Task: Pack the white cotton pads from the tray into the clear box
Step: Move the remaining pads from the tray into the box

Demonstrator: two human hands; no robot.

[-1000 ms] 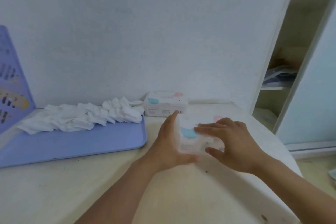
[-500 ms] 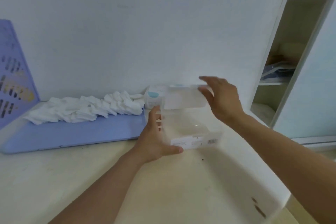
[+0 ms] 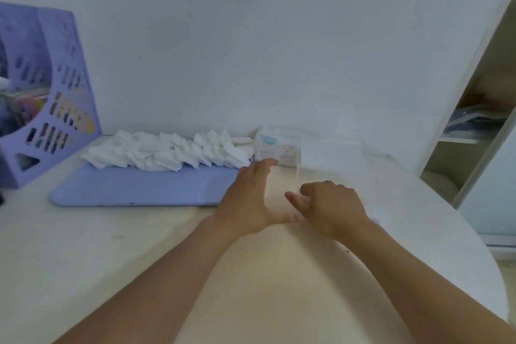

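Note:
White cotton pads (image 3: 167, 152) lie in a long heap along the back of the lilac tray (image 3: 139, 190). The clear box (image 3: 331, 160) stands on the table to the right of the tray, its lid swung up and back; its walls are hard to make out. My left hand (image 3: 251, 198) holds the box's left front corner, fingers along the side and thumb along the front. My right hand (image 3: 335, 207) hovers over the box's front with loosely curled fingers and holds nothing that I can see.
A second small box (image 3: 276, 148) with a blue mark stands against the wall behind the clear box. A lilac file rack (image 3: 55, 109) stands at the far left. Open shelves (image 3: 474, 131) are at the right, past the table's rounded edge.
The box's lid, closed a second ago, has been swung up by my right hand. That hand has let go of the lid and come down to the box's front. The view has tilted down.

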